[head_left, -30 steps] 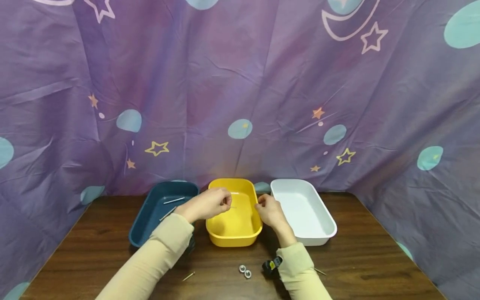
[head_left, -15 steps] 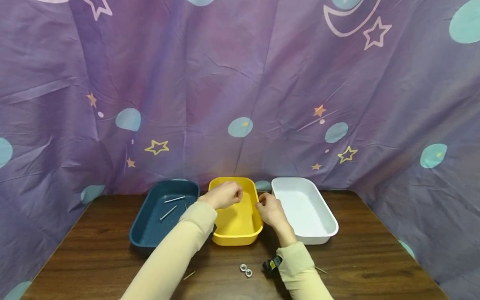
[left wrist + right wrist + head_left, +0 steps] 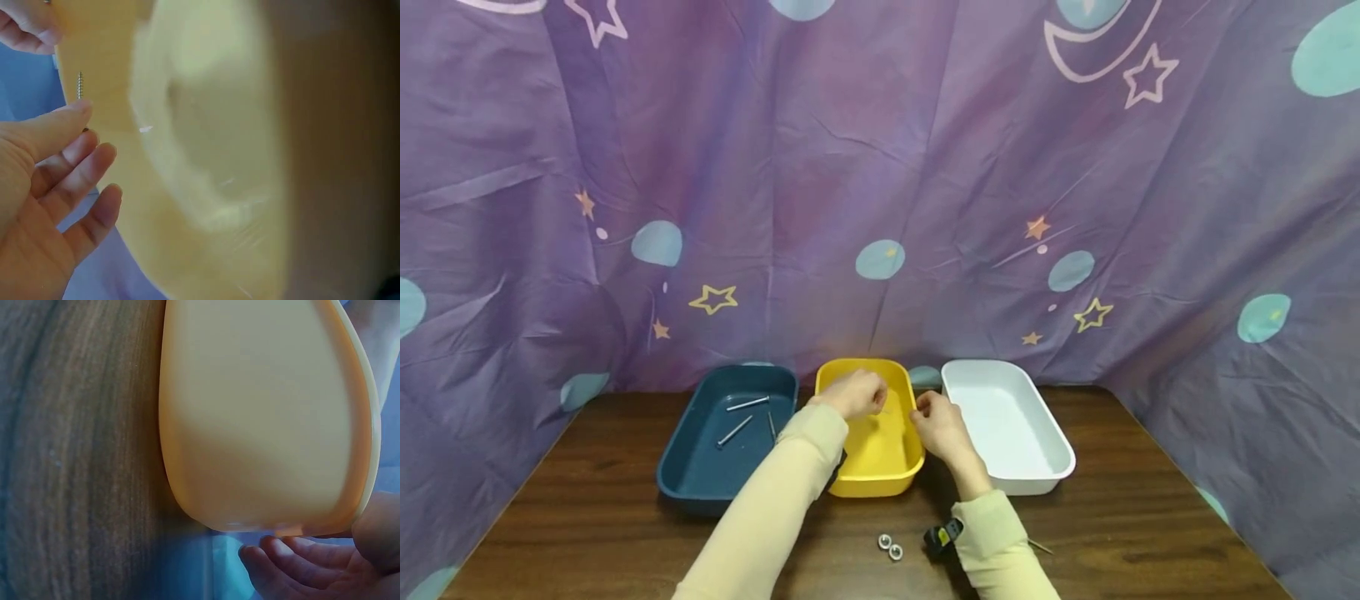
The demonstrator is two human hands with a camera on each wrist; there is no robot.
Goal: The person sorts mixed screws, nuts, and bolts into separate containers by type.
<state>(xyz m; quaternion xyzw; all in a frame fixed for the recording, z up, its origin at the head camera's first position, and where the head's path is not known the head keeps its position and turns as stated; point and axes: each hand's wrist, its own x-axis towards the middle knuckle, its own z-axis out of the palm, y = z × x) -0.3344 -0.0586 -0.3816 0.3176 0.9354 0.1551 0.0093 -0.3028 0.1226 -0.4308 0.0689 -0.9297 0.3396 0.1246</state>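
Over the yellow tray (image 3: 872, 486), my left hand (image 3: 859, 395) pinches a small screw (image 3: 80, 86) between thumb and index finger, its threaded tip sticking out past the thumb. The other fingers are spread and loosely bent in the left wrist view. My right hand (image 3: 942, 423) grips the tray's right rim, with the thumb at the rim and the fingers (image 3: 294, 565) along the outer wall. Inside the tray, small shiny slivers show blurred in the left wrist view. Part of the tray's left side is hidden behind my left hand and sleeve.
To the left stands a dark blue tray (image 3: 700, 502) holding several long silver bolts (image 3: 734, 431). A white tray (image 3: 1028, 486) is on the right. Two nuts (image 3: 891, 547) lie near the front, and a thin brass-coloured piece (image 3: 1041, 547) lies beside my right sleeve.
My left hand has moved right, from the left side of the yellow tray to over its middle, carrying the screw. A brass-coloured piece at the front is now behind my left forearm. My right hand stays put.
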